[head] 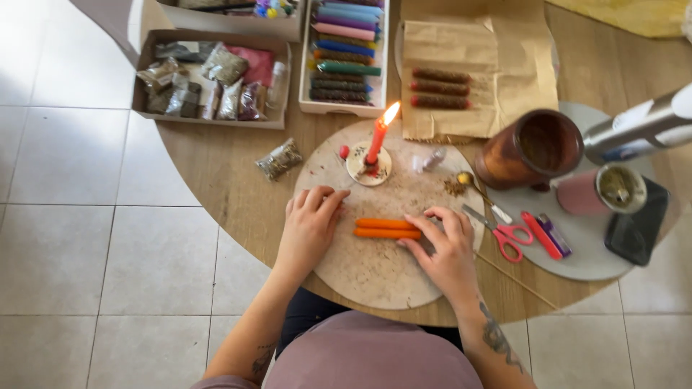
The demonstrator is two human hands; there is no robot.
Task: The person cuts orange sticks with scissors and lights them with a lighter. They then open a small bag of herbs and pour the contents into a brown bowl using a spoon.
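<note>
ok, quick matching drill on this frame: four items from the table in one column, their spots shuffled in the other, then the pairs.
Items:
1. lit red candle
2. two orange candles
3. red-handled scissors
4. three herb-coated candles

Places:
A. on the brown paper at the far side of the table
B. lying side by side on the round board between the left hand and right hand
C. upright in a small holder at the far edge of the round board
D. on the grey mat, right of the round board

Pairs: 1-C, 2-B, 3-D, 4-A
</note>
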